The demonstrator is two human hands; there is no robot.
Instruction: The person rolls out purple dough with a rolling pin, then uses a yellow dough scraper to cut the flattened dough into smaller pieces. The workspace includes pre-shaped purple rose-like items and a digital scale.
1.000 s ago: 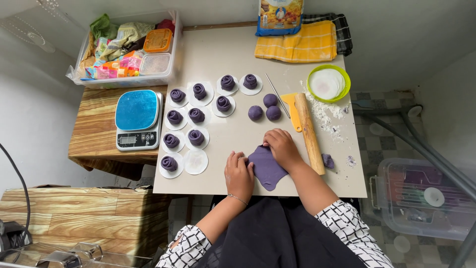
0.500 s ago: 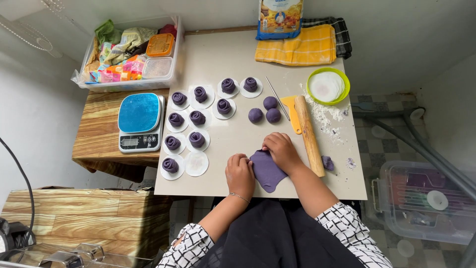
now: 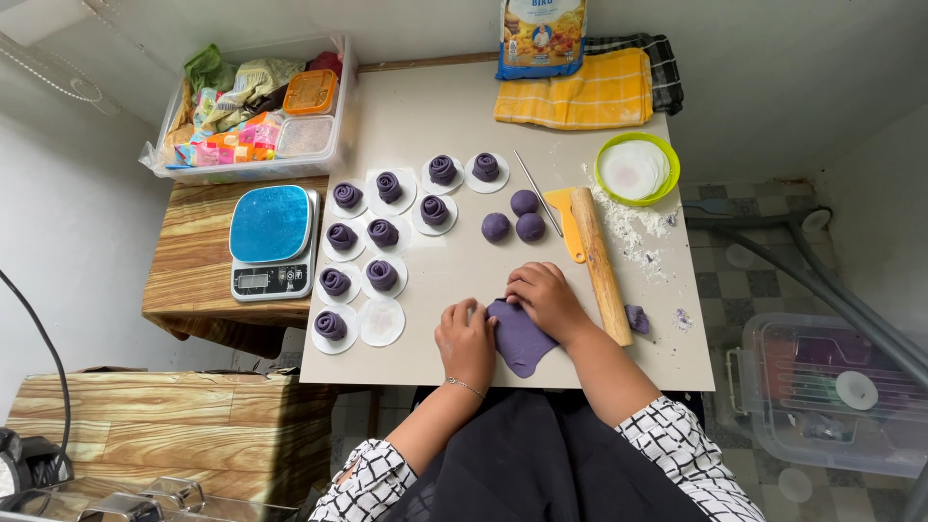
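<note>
A flat purple dough sheet (image 3: pixel 522 340) lies on the beige table (image 3: pixel 454 116) near its front edge. My left hand (image 3: pixel 466 338) rests on the sheet's left edge with curled fingers. My right hand (image 3: pixel 544 298) presses its upper right part, fingers bent over the dough. Three purple dough balls (image 3: pixel 515 218) sit just beyond my hands. Several purple rose-shaped rolls (image 3: pixel 383 232) stand on round white papers to the left; one paper (image 3: pixel 381 322) is bare. A wooden rolling pin (image 3: pixel 600 264) lies right of my right hand.
A yellow scraper (image 3: pixel 564 218) and thin skewer (image 3: pixel 536 190) lie by the pin. A green bowl of flour (image 3: pixel 636 169), spilled flour, a dough scrap (image 3: pixel 637 317), a yellow cloth (image 3: pixel 577 91), a blue kitchen scale (image 3: pixel 271 242) and a clear box of supplies (image 3: pixel 253 106) surround the work area.
Both hands stay on the dough sheet; the fingers have shifted slightly along its upper edge. Nothing else has moved apart from a small camera shift.
</note>
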